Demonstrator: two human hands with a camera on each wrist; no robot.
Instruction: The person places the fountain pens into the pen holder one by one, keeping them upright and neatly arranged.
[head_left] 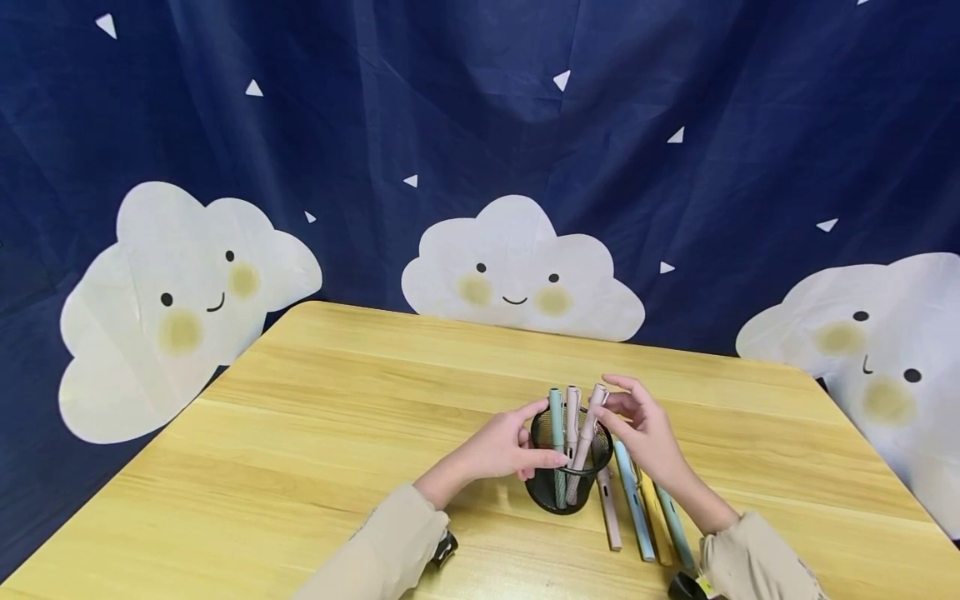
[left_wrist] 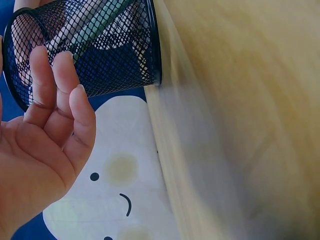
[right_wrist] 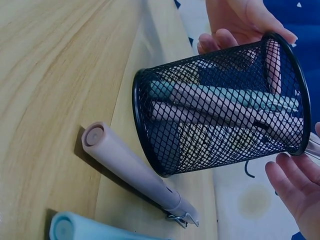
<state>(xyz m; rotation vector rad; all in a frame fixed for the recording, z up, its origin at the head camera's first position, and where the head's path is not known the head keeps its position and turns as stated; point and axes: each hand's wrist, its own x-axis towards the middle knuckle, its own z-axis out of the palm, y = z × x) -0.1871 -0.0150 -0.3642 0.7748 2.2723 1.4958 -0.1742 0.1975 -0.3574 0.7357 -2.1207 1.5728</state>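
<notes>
A black mesh pen cup (head_left: 567, 492) stands on the wooden table (head_left: 315, 433), holding a green pen (head_left: 556, 414) and two pink pens (head_left: 572, 414). My left hand (head_left: 548, 433) grips the cup's left side, thumb at the rim and fingers along the mesh (left_wrist: 90, 55). My right hand (head_left: 609, 398) hovers at the cup's right, its relaxed fingers (right_wrist: 295, 190) beside the cap of the rightmost pink pen (head_left: 596, 398); no firm pinch shows. Several pens lie on the table right of the cup: pink (right_wrist: 130, 167), blue (head_left: 633, 508), yellow (head_left: 654, 521), teal (head_left: 677, 527).
A dark blue cloth with white smiling clouds (head_left: 517, 271) hangs behind the table. The table's far edge (head_left: 525, 329) runs along it. Black wrist-camera mounts (head_left: 444, 550) sit at both beige sleeves near the front edge.
</notes>
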